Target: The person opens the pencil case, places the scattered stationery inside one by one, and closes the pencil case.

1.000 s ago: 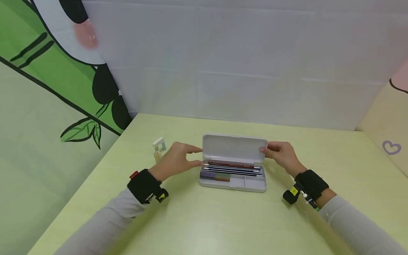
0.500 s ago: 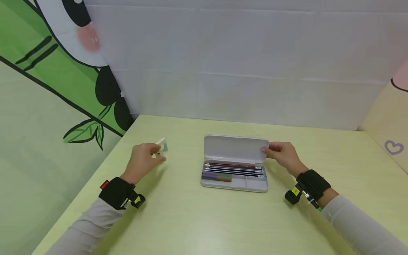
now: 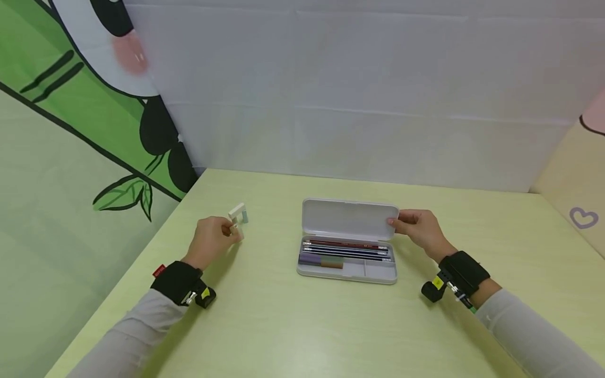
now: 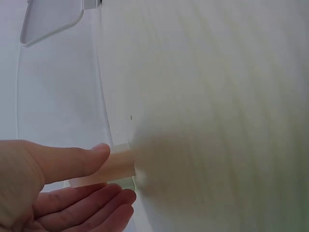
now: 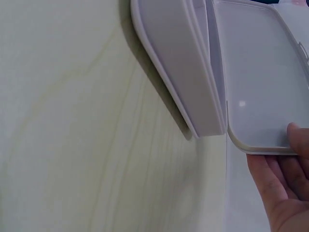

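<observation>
My left hand (image 3: 211,241) pinches a small pale rectangular block (image 3: 238,232) between thumb and fingers, at the table's left. The same block (image 4: 119,165) looks beige in the left wrist view. Just behind it stand a white block and a light-blue piece (image 3: 244,216). A light-grey pencil case (image 3: 378,272) lies open in the middle, holding several pencils (image 3: 347,251) and purple, green and brown pieces (image 3: 321,261) in a front compartment. My right hand (image 3: 420,231) grips the right edge of its raised lid (image 5: 265,77), thumb on the inner face.
The pale wooden table (image 3: 302,325) meets a white sheet (image 3: 331,105) at the back. A printed cartoon panel (image 3: 94,131) borders the left side, and a cream panel (image 3: 567,210) the right. Black straps with small cameras sit on both wrists.
My left hand has left the pencil case's left side, moved left to the small blocks and taken hold of one. The right hand stays on the lid.
</observation>
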### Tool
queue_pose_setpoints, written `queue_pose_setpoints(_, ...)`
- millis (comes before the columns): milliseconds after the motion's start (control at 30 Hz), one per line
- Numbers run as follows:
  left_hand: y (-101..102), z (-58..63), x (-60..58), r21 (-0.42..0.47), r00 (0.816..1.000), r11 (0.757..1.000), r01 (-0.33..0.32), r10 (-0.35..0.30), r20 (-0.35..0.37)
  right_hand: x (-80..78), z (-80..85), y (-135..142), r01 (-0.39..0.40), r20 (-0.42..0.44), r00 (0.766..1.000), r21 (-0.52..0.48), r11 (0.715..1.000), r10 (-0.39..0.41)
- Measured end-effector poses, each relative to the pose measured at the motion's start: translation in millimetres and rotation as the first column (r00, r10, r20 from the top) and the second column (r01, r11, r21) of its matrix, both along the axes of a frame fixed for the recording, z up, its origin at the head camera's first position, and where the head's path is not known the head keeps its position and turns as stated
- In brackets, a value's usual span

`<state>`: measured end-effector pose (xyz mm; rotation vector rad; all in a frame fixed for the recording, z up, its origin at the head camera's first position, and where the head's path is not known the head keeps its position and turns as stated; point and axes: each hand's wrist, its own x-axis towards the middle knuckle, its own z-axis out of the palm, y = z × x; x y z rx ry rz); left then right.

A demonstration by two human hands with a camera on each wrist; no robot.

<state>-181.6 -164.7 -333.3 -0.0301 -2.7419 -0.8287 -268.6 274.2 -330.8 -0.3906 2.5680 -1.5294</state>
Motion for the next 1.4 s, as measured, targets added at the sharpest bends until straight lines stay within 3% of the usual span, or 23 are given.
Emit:
queue_pose_setpoints(200,0,-0.8,-5.4,-0.014,1.000,1.000,0.016,-0.016,-0.003,-0.6,1.4,0,0.002,0.007,1.000,-0.009,1.000,-0.002)
queue_pose_setpoints(400,2,-2.1,-3.1,-0.008,0.998,0.999,0.037,-0.037,-0.044,0.2,-2.0,0,-0.006,0.028,1.000,-0.023,1.000,0.006)
queue_pose_setpoints(700,27,12.7,-2.0,0.030,0.990,0.992,0.124,-0.121,-0.078,-4.6,-7.4,-1,0.006,0.019,1.000,-0.019,1.000,-0.006)
queue_pose_setpoints(900,59,24.3,-4.4,0.042,0.964,0.964,0.263,-0.260,-0.058,-5.5,-8.7,-2,0.001,0.019,1.000,-0.023,1.000,-0.001)
queue_pose_setpoints(1133,95,35.9,-7.8,0.030,0.912,0.912,0.409,-0.407,-0.053,-7.3,-7.7,-3,-0.008,-0.002,1.000,-0.030,1.000,0.008)
queue_pose_setpoints(1267,110,37.2,-11.0,0.031,0.881,0.881,0.472,-0.471,-0.054,-7.4,-7.6,-3,-0.004,0.000,1.000,-0.036,0.999,0.004)
queue_pose_setpoints(1400,124,33.1,-15.2,0.023,0.864,0.864,0.503,-0.502,-0.050,-6.4,-8.0,-2,-0.002,0.004,1.000,-0.042,0.999,0.002)
